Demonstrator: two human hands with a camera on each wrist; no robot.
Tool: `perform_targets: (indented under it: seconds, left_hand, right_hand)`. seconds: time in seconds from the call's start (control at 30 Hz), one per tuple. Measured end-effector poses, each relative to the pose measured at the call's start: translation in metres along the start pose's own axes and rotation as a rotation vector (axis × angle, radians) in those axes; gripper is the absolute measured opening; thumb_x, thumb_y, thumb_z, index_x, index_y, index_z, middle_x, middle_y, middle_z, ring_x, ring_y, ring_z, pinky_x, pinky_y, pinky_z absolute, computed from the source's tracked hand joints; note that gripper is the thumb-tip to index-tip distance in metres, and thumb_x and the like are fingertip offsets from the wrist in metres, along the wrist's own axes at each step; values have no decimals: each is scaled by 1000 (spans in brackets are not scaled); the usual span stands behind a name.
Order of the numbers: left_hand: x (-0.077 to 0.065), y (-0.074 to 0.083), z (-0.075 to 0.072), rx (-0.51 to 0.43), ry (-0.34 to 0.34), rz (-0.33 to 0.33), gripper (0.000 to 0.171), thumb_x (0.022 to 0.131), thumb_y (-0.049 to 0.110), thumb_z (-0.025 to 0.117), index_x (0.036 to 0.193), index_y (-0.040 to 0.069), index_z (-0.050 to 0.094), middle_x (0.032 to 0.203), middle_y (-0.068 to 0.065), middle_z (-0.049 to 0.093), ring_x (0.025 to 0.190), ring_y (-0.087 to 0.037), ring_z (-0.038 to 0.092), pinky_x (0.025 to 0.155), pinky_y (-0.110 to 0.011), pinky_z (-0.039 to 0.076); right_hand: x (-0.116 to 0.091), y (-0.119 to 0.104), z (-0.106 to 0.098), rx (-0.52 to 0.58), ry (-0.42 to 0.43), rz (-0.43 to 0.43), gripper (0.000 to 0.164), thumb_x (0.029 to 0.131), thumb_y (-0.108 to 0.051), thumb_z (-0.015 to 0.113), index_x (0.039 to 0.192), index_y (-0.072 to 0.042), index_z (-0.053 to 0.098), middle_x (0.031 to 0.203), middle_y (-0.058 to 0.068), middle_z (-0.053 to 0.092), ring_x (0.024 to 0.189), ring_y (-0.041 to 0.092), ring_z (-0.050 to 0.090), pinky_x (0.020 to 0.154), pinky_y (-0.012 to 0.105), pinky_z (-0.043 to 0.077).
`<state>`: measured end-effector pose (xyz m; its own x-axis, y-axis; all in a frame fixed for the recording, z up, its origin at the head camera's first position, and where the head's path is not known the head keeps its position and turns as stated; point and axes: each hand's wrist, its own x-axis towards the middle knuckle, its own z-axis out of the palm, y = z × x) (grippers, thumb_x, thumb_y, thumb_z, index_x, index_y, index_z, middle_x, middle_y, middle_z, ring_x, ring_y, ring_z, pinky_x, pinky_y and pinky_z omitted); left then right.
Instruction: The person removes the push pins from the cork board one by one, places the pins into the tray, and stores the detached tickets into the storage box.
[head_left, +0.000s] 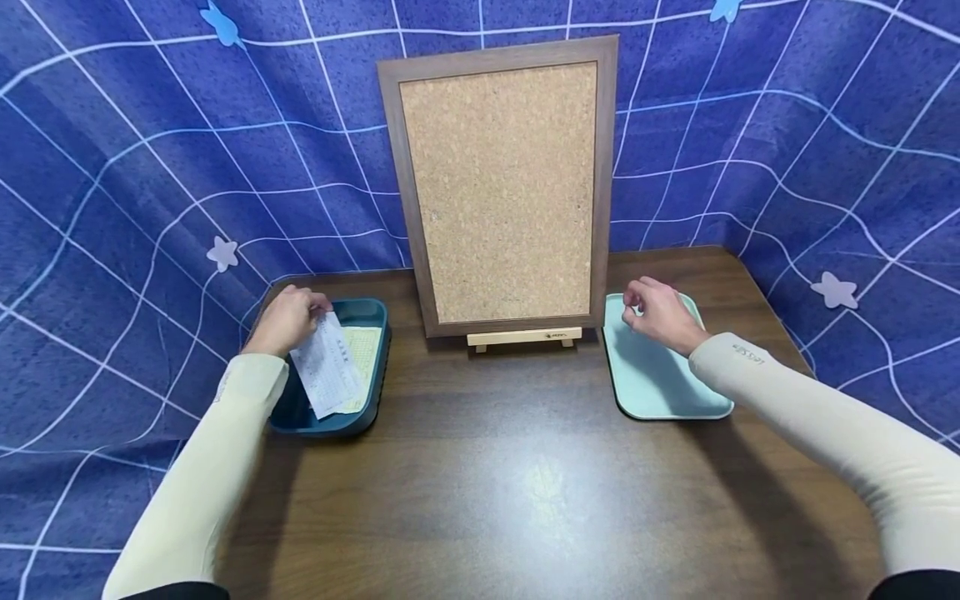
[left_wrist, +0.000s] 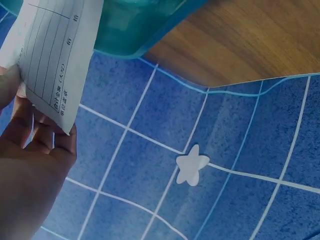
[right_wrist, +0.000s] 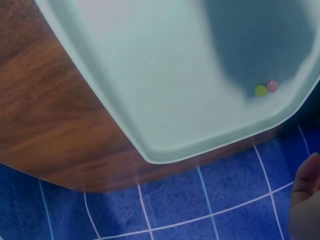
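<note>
My left hand (head_left: 288,321) pinches the top of a white printed receipt slip (head_left: 322,371) between thumb and fingers. Ruled lines and printed characters show on it in the left wrist view. The slip hangs over a dark teal bin (head_left: 381,312), where a pale yellow gridded sheet (head_left: 367,354) lies. My right hand (head_left: 658,312) hovers above the far part of a mint tray (head_left: 645,375), thumb and fingertips curled close together; I cannot tell if something small is between them. In the right wrist view, small round green (right_wrist: 261,90) and pink (right_wrist: 272,86) pieces lie side by side in the tray.
A framed cork board (head_left: 510,200) stands upright on a small wooden easel (head_left: 525,337) between bin and tray at the back of the wooden table (head_left: 465,467). Blue gridded cloth (head_left: 330,142) with star shapes hangs behind and along both sides.
</note>
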<state>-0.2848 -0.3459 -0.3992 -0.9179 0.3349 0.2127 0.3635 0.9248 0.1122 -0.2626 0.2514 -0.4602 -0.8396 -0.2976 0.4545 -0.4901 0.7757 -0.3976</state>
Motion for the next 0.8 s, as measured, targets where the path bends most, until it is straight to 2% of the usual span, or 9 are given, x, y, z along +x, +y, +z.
perform_targets:
  seconds: [0.23, 0.47, 0.63, 0.8]
  left_hand:
    - [6, 8, 8, -12, -90, 15, 20, 77, -10, 60, 87, 3, 70, 90, -15, 66, 85, -33, 49, 76, -48, 38]
    - [6, 14, 15, -40, -81, 2, 16, 80, -7, 60, 83, 4, 71, 88, -14, 67, 84, -32, 49, 76, -48, 40]
    - [4, 16, 18, -64, -112, -50, 14, 82, -4, 60, 85, 5, 70, 85, -11, 67, 83, -29, 48, 75, -46, 40]
    - [4, 15, 23, -79, -126, -54, 11, 83, 0, 61, 86, 5, 70, 83, -10, 66, 85, -30, 49, 76, -46, 40]
  right_hand:
    - [-3, 5, 1, -12, -21, -6, 11, 69, -4, 66, 76, -6, 58, 74, 8, 53, 65, 20, 51, 58, 35, 41]
    - [-6, 8, 3, -39, -59, 2, 12, 68, -4, 67, 75, -7, 58, 73, 7, 55, 64, 20, 52, 58, 36, 42]
    - [-8, 13, 5, -39, -94, 31, 13, 68, -3, 68, 76, -7, 58, 73, 6, 55, 65, 21, 53, 59, 38, 41]
    - [-11, 17, 7, -36, -136, 61, 12, 70, -3, 68, 77, -5, 59, 73, 7, 56, 66, 22, 53, 61, 39, 42]
